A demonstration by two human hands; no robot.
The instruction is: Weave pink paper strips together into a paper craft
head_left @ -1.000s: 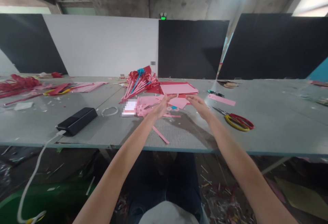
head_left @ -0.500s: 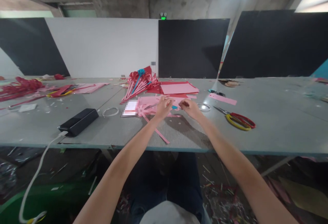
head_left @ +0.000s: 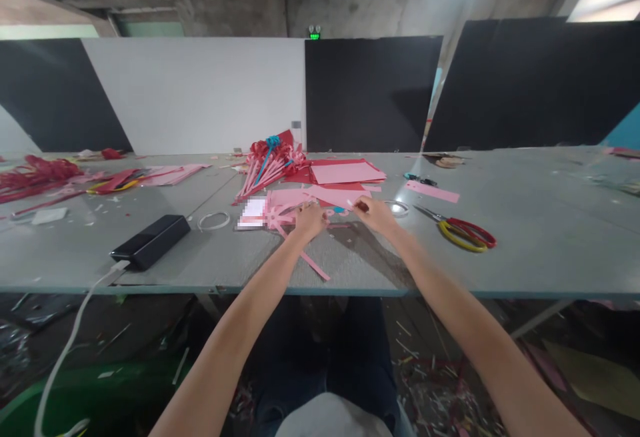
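Note:
My left hand [head_left: 311, 220] is at the middle of the table with its fingers curled down among pink paper strips [head_left: 284, 218]. What its fingertips hold, if anything, is hidden. To its right, my right hand [head_left: 373, 214] pinches together, and a tiny pale bit shows at its fingertips, too small to name. Between the two hands lie a small blue piece [head_left: 339, 210] and some little pink curls. Behind them a larger pink paper sheet [head_left: 335, 195] lies flat. One pink strip [head_left: 315, 267] runs toward the table's front edge.
Red-and-yellow-handled scissors [head_left: 467, 233] lie at right, near a coil of clear line [head_left: 397, 208]. A black power bank [head_left: 151, 242] with a white cable, another coil [head_left: 214, 221] and a pixelated white item [head_left: 253, 213] are at left. Behind stand bundled red-pink paper strips [head_left: 270, 163] and stacked paper [head_left: 347, 171].
My left hand has drawn left and slightly toward me, away from the right hand. The blue piece and pink curls between them show more now. My right hand has barely moved.

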